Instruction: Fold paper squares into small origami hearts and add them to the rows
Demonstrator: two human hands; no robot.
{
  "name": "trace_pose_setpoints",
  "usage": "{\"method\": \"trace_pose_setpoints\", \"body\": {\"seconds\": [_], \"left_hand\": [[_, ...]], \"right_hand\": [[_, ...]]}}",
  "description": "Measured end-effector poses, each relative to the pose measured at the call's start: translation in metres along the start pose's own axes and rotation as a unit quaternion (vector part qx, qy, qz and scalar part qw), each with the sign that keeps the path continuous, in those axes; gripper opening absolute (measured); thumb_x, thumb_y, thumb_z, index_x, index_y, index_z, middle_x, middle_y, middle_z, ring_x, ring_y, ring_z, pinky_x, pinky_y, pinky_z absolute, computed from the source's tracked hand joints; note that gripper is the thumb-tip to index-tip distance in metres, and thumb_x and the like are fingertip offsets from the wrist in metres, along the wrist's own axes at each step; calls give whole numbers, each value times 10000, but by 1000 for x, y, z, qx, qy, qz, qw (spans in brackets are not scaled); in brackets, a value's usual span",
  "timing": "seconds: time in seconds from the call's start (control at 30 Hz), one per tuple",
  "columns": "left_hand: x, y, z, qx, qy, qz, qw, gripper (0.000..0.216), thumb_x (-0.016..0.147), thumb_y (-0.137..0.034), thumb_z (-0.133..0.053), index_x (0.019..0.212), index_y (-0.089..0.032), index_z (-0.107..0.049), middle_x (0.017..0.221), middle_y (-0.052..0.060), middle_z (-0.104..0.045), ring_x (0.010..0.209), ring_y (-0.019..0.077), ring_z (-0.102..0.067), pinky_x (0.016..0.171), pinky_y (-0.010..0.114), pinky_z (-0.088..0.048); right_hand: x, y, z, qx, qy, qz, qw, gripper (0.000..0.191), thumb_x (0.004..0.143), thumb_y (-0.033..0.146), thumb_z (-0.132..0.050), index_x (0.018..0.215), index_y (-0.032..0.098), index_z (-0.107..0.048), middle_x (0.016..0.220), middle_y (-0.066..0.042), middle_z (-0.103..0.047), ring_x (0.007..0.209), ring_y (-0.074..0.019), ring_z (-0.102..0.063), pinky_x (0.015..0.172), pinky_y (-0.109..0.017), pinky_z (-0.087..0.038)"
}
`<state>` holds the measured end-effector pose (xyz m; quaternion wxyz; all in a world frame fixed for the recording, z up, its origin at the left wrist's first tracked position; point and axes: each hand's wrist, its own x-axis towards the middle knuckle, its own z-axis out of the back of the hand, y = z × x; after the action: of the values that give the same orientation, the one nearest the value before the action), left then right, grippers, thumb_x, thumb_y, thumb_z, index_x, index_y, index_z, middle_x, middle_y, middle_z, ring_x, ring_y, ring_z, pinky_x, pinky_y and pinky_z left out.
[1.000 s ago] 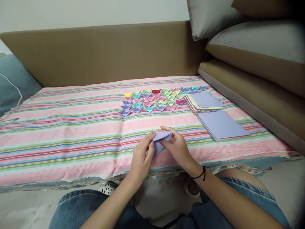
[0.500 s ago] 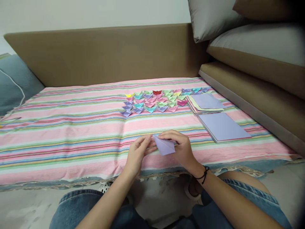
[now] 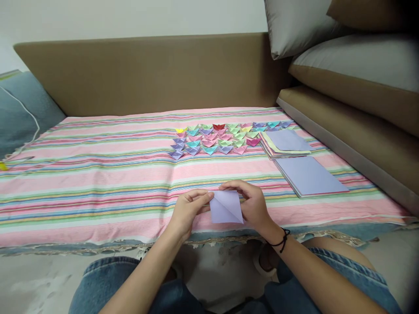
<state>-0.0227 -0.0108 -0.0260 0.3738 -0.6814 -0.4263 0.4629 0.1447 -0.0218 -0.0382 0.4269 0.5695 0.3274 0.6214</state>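
Note:
A folded lilac paper square (image 3: pixel 225 207) with a diagonal crease is held between both hands over the near edge of the striped cloth (image 3: pixel 98 183). My left hand (image 3: pixel 188 211) pinches its left corner with fingers curled. My right hand (image 3: pixel 252 205) grips its top and right side, with a black band on that wrist. Further back lie several small folded paper shapes (image 3: pixel 216 139) in rows of mixed colours.
Two stacks of flat paper lie at the right: a lilac-topped stack (image 3: pixel 309 174) nearer and a mixed-colour stack (image 3: pixel 284 143) behind it. Brown sofa back (image 3: pixel 147 74) and cushions (image 3: pixel 353 109) border the cloth. My denim-clad knees (image 3: pixel 108 283) sit below.
The lilac paper has turned from a narrow folded shape into a flat square facing me, and both hands have dropped slightly towards the cloth's near edge.

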Motion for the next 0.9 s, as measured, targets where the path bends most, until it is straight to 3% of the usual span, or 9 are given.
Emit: {"method": "trace_pose_setpoints", "body": {"seconds": [0.33, 0.5, 0.67, 0.9], "left_hand": [[-1, -5, 2, 43, 3, -42, 998, 206, 631, -318, -757, 715, -144, -687, 669, 16, -681, 631, 114, -620, 646, 234, -516], [-2, -7, 2, 122, 8, -106, 987, 284, 628, -306, -757, 858, -146, -708, 677, 29, -687, 630, 134, -620, 608, 238, -517], [0, -6, 5, 149, 8, -115, 982, 222, 627, -302, -756, 783, -144, -731, 727, 56, -719, 671, 166, -649, 644, 265, -534], [3, -7, 9, 124, -26, -123, 984, 205, 604, -292, -769, 744, -146, -735, 713, 60, -726, 643, 174, -656, 622, 273, -535]], "right_hand": [[1, -4, -1, 118, -25, -119, 986, 271, 685, 165, -666, 948, 190, -603, 799, -53, -715, 734, -197, -672, 650, -301, -517], [2, -3, 0, 144, -25, -154, 977, 247, 651, 211, -702, 881, 181, -620, 744, -53, -716, 698, -204, -674, 600, -290, -513], [3, -3, 2, 160, -14, -177, 971, 265, 641, 234, -707, 886, 185, -619, 732, -44, -715, 671, -195, -670, 587, -286, -509], [6, -2, 5, 175, 18, -233, 956, 267, 761, 364, -605, 953, 184, -650, 667, -4, -668, 600, -145, -614, 548, -257, -469]]}}
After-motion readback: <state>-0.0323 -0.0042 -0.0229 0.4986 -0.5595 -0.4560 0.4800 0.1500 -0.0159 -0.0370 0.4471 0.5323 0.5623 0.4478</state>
